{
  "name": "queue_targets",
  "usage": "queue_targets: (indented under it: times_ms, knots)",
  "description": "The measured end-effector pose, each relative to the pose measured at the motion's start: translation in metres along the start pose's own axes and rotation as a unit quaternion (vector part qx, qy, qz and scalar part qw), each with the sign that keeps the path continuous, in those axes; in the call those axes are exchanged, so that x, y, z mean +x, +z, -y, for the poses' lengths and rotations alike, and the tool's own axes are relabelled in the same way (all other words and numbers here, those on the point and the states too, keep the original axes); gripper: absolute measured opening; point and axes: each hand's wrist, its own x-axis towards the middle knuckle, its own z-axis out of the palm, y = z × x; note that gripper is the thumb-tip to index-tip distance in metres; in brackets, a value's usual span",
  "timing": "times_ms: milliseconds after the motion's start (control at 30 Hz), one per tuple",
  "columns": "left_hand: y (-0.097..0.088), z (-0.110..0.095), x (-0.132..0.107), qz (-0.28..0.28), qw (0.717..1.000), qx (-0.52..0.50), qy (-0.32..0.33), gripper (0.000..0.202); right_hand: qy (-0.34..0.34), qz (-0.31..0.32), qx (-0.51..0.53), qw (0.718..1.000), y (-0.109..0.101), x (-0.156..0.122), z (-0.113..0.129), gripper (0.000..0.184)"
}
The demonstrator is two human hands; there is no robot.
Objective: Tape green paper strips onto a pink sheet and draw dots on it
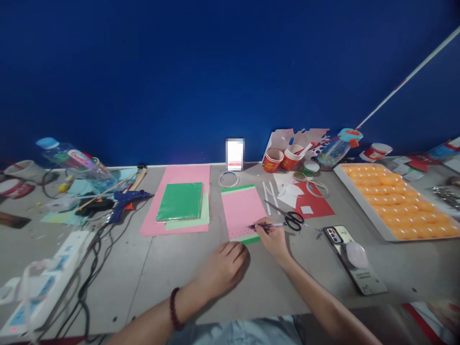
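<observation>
A black-and-clear pen is pinched in my right hand. Its tip rests on a pink sheet of paper that has green strips along its top and bottom edges. Small dark marks run in rows across the lower part of this sheet. My left hand, with a dark bead bracelet on the wrist, lies curled on the table at the sheet's lower edge; its fingertips are tucked out of sight. Black-handled scissors lie just right of the sheet, beside two thin white paper strips.
Left stand a green paper pack on pink paper, a blue glue gun and a power strip with cables. Right are red paper cups, red paper, a phone and a tray of orange balls.
</observation>
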Motion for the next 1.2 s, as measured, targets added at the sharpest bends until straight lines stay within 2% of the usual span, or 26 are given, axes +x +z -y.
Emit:
queue_targets:
  times_ms: [300, 767, 967, 1200]
  knots:
    - [0.001, 0.000, 0.000, 0.006, 1.000, -0.002, 0.002, 0.033, -0.008, -0.013, -0.006, 1.000, 0.000, 0.001, 0.008, 0.013]
    - [0.000, 0.000, 0.000, 0.005, 1.000, -0.007, 0.001, 0.034, 0.007, -0.039, -0.003, 0.999, -0.008, 0.007, -0.003, 0.018]
    - [0.000, 0.001, 0.000, 0.025, 1.000, -0.004, 0.000, 0.035, 0.011, -0.029, -0.009, 0.999, -0.008, 0.007, -0.004, 0.023]
    - [-0.001, 0.000, -0.001, 0.019, 1.000, -0.007, -0.001, 0.036, 0.014, -0.024, -0.004, 1.000, -0.007, 0.005, -0.003, 0.020]
